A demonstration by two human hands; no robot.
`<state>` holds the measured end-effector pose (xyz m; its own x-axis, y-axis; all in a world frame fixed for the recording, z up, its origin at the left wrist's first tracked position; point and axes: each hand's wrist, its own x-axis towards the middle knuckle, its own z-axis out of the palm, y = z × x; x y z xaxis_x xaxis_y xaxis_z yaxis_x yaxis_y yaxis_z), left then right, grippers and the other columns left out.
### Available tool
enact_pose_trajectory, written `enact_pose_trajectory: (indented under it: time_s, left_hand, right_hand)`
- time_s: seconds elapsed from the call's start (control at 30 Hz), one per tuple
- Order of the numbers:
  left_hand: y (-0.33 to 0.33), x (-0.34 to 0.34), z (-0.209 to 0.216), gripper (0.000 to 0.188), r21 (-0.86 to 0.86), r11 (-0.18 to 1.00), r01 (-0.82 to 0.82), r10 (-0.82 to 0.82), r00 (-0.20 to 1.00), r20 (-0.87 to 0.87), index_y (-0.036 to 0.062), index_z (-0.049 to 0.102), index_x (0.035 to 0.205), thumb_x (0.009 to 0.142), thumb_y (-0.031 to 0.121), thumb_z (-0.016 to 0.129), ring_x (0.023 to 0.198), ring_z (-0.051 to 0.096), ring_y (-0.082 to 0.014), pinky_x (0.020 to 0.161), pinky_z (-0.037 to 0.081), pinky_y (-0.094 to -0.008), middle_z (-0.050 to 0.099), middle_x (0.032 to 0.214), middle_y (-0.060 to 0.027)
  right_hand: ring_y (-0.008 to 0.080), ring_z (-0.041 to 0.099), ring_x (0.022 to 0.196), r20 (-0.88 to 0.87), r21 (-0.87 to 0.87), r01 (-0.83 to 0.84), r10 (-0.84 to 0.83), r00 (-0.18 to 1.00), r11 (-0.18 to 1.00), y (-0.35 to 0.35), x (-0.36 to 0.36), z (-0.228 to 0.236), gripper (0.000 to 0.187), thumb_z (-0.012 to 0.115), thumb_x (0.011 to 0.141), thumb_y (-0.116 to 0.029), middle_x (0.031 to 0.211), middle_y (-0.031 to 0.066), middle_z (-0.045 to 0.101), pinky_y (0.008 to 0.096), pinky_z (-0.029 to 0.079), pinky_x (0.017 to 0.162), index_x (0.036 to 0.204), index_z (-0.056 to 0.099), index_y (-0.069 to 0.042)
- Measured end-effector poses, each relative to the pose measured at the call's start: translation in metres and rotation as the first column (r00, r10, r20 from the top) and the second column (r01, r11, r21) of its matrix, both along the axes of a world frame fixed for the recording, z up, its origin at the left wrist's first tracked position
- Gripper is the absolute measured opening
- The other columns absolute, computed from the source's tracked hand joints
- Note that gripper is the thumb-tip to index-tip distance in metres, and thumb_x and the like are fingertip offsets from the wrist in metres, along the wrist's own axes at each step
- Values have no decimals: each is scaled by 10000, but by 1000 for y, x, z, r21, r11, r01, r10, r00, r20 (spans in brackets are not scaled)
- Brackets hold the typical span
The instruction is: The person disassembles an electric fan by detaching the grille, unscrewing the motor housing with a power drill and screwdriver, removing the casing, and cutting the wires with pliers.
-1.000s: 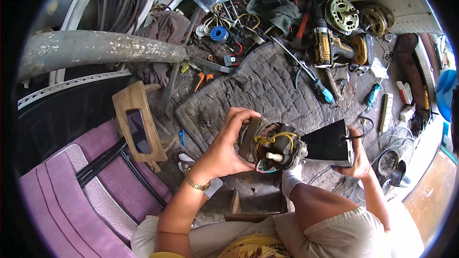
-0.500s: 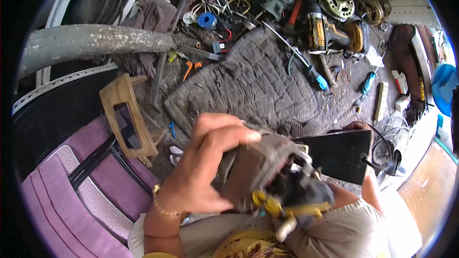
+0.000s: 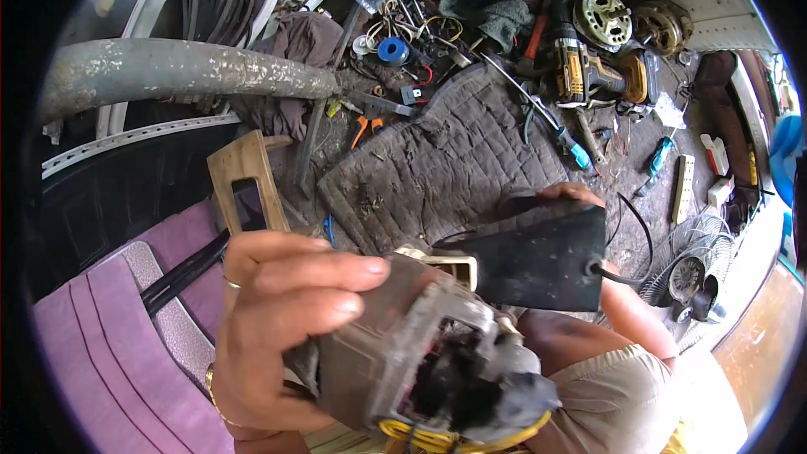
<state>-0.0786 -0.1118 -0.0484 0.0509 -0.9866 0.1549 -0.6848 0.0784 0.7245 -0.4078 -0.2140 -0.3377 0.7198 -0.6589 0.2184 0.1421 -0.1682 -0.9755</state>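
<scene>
The right hand (image 3: pixel 573 193) was mostly hidden behind a tapered black housing (image 3: pixel 538 256); its fingers showed at the far edge, bent round the housing and holding it, while the thumb and palm could not be made out. The left hand (image 3: pixel 282 328) gripped a motor unit (image 3: pixel 403 328), fingers laid across the top and thumb low on the near side; the thumb's tip was hard to tell. The unit's lower end ran close to the bottom of the view, its dark insides too blurred and shadowed to read; whether the pale bracket (image 3: pixel 458 269) between unit and housing joined the two could not be told.

The unit sat tilted above the person's lap, just beside the housing; it was boxy, dull grey-brown and grimy, with an open-sided frame, a black rounded part and yellow wires (image 3: pixel 437 440) looped underneath; the housing looked scuffed, and a black cord (image 3: pixel 643 227) came out of its wide end.
</scene>
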Motion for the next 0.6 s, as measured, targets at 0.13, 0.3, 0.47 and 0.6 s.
enact_pose_trajectory:
  time_s: [0.13, 0.3, 0.47, 0.6]
  left_hand:
    - [12, 11, -9, 767, 80, 995, -59, 68, 990, -120, 92, 599, 1281, 645, 286, 981, 1110, 637, -305, 1007, 487, -468, 718, 1279, -161]
    - [7, 16, 9, 901, 137, 991, 5, 15, 989, -146, 56, 574, 1393, 601, 179, 988, 1254, 634, -331, 1116, 473, -453, 684, 1362, -155]
    - [19, 41, 25, 1055, 248, 959, 136, -120, 990, -80, 61, 477, 1483, 600, 186, 1039, 1393, 557, -330, 1179, 433, -469, 587, 1498, -158]
    - [20, 35, 35, 1067, 251, 958, 142, -111, 985, -132, 75, 465, 1510, 605, 163, 1023, 1432, 530, -334, 1207, 423, -459, 566, 1519, -145]
  right_hand:
    - [471, 406, 1485, -287, -50, -175, 154, 945, 983, -31, 15, 49, 1173, 927, 709, -476, 1561, 288, 415, 556, 349, 1221, 1618, 304, -72]
    - [333, 782, 1047, -880, 184, -494, 366, 301, 850, -152, -95, 43, 537, 924, 814, -272, 1124, 203, 781, 422, 631, 910, 1266, 750, -40]
    - [196, 778, 769, -347, 662, 50, 247, 905, 748, -211, -105, 20, 251, 653, 1070, -178, 862, 119, 775, 349, 630, 618, 1157, 742, 40]
    - [233, 762, 743, -716, 16, 137, -84, 693, 990, -218, -18, -39, 228, 665, 1047, -215, 841, 149, 765, 368, 608, 675, 1078, 755, -7]
